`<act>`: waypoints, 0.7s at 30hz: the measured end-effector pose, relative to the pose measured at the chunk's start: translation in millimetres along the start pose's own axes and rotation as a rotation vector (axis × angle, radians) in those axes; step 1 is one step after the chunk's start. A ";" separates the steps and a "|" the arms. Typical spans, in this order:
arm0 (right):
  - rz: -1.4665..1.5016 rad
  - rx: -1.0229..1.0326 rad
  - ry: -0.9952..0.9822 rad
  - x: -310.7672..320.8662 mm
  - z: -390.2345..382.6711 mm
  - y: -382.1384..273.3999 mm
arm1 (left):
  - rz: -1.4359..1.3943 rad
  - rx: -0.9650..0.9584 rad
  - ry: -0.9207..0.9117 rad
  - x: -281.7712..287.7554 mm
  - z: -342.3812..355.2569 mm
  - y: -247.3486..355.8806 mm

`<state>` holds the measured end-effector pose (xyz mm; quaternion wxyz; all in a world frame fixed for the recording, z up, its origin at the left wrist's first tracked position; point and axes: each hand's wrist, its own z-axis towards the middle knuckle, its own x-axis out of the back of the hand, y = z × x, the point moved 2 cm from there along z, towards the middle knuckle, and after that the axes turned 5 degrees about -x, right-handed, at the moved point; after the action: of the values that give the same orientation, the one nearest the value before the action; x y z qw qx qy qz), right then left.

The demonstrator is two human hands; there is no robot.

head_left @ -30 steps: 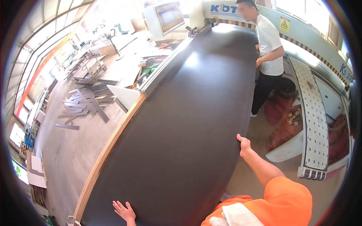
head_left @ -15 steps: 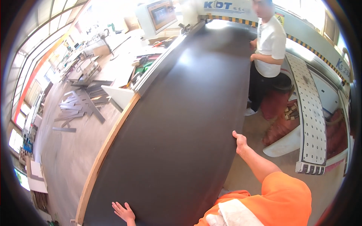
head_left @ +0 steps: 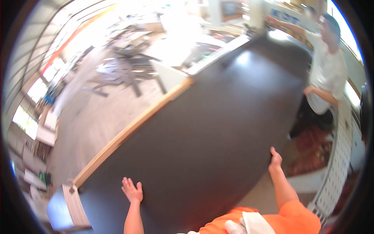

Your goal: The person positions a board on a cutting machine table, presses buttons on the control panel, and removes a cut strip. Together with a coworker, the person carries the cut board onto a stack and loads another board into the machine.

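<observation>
A large dark sheet panel [head_left: 194,136] stretches away from me, its smooth top shining at the far end. My left hand [head_left: 132,190] lies flat on its near left part, fingers spread. At the panel's right edge is my right hand [head_left: 275,159], its thumb on the upper side; the other fingers are mostly hidden at the edge. A pale wooden strip [head_left: 134,132] runs along the panel's left side. A co-worker [head_left: 325,74] in a white shirt stands at the far right side, one hand near the panel's edge and the other arm stretched toward the machine.
A perforated machine arm [head_left: 339,154] stands at the right, past the co-worker. Dark offcuts [head_left: 120,74] lie on the floor at the left. A white machine wing [head_left: 170,75] juts out beside the wooden strip. Stacked pale boards [head_left: 76,206] show at the lower left.
My view has swung left, so the panel sits further right and the stacked boards show. My left hand is further up the panel. The co-worker has raised one arm toward the machine.
</observation>
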<state>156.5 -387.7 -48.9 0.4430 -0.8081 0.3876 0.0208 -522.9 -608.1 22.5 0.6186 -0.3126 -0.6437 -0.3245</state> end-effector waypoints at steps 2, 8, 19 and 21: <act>-0.043 -0.005 0.021 -2.8 -15.0 -3.9 | -0.020 0.004 -0.017 -0.9 -0.2 0.2; -0.042 -0.054 -0.068 -11.0 -18.6 1.0 | -0.033 0.019 0.006 2.6 -7.4 -16.2; -0.036 -0.026 0.021 -15.3 -11.4 2.3 | -0.051 0.012 -0.006 8.4 -4.8 -7.3; 0.003 -0.021 0.013 -16.5 -12.3 2.1 | -0.052 -0.012 -0.013 7.3 -4.7 -5.4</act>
<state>139.8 -387.3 -36.7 0.4321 -0.8122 0.3914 0.0202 -524.7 -615.1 29.7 0.6041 -0.3015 -0.6536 -0.3421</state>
